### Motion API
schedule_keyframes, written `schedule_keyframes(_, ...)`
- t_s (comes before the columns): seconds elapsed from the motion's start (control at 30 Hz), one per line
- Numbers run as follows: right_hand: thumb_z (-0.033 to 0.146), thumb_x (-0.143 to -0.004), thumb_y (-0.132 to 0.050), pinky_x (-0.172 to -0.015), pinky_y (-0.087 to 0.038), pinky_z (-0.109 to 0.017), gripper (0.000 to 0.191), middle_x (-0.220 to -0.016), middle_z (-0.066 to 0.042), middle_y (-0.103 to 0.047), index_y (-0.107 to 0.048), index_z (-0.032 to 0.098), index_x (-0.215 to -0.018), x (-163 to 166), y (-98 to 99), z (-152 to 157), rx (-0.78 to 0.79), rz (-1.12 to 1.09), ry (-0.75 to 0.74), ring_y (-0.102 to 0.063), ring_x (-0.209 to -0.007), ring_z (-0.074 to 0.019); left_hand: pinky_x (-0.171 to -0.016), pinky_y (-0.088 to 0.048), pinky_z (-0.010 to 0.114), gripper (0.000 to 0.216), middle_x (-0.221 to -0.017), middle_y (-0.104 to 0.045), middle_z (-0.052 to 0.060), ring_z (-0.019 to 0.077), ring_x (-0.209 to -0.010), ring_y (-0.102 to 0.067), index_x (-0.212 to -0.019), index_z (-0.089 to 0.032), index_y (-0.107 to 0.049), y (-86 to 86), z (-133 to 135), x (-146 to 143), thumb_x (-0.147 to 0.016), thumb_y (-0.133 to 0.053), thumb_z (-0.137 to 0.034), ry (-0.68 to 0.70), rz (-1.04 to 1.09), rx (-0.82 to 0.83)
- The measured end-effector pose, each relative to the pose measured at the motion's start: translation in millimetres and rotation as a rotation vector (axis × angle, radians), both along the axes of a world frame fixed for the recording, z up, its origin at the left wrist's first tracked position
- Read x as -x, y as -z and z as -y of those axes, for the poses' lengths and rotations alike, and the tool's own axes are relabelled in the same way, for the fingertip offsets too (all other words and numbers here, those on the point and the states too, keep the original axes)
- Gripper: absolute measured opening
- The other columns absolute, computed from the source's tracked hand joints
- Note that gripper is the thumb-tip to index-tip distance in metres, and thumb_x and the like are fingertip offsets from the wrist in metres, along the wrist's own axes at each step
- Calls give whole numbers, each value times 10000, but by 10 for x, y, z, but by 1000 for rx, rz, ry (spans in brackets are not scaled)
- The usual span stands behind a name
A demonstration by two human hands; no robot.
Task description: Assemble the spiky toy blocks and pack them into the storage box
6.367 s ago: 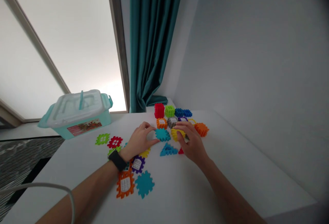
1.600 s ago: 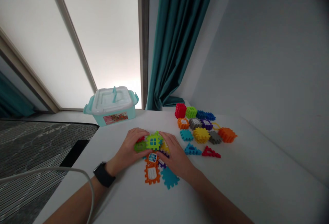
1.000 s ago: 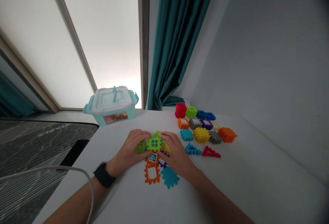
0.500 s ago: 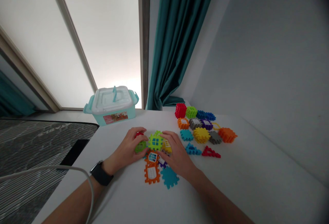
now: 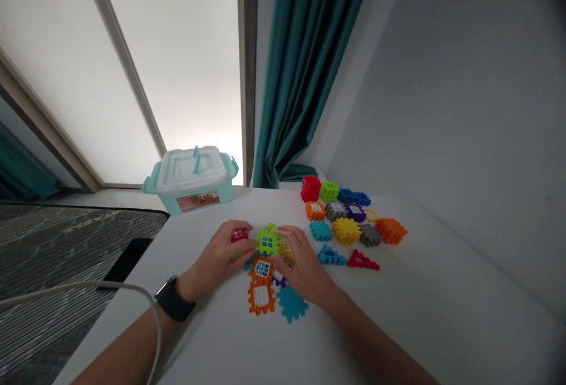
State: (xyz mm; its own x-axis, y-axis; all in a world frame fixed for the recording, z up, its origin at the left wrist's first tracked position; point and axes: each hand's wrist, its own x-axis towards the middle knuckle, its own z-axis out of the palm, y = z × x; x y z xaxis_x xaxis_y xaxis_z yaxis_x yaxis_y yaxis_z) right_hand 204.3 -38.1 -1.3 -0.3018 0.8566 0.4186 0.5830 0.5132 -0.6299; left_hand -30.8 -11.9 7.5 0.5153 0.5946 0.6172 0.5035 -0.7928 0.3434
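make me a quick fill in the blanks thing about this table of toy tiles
The left hand and right hand both grip a ____ window tile.
The black watch is on the ____ wrist.
Next to the green cube stands a ____ cube.
Missing words: green; left; red

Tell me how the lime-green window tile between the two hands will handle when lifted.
The lime-green window tile is probably stiff: it is held up between the left hand and right hand without sagging. Thin and cut through, it is likely light. Its toothed rim should give grip and stop it rolling.
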Motion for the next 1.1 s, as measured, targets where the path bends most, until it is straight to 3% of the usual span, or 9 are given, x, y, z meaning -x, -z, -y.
schedule_keyframes(0.17, 276, -937, -540, -1077, -430, -489, 308, -1282, -102, -555, -534, 244, -1243, -17, 2, -3, -43, 2, -13, -491, -1243, -269, -951, -525, 385, 131, -1151, -570, 98, 225, -1090, -579, -946, -217, -660, -76, 18, -62, -958, -555, -296, 18, 145, 237)
schedule_keyframes(0.4, 213, -920, -536, -1107, -401, -491, 468, -1337, -99, -539, -430, 250, -1375, -18, -67, 43, -99, 61, -99, -470, -1276, -258, -948, -521, 365, 197, -1165, -563, 93, 220, -1103, -586, -843, -210, -601, -50, -18, -101, -968, -514, -337, 63, 274, 530)
schedule_keyframes(0.6, 209, -866, -602, -1126, -391, -498, 602, -1395, -95, -497, -395, 261, -1428, -17, -52, 48, -72, 131, -178, -434, -1320, -268, -920, -528, 347, 243, -1166, -577, 88, 219, -1103, -589, -831, -211, -600, -47, -23, -75, -978, -493, -372, 59, 262, 580)
schedule_keyframes(1.1, 170, -853, -625, -1133, -385, -494, 570, -1395, -96, -488, -440, 257, -1386, -14, -64, 60, -55, 120, -193, -427, -1320, -263, -993, -416, 348, 265, -1170, -507, 71, 221, -1118, -516, -811, -187, -569, -50, -33, -83, -940, -552, -418, 143, 367, 777)
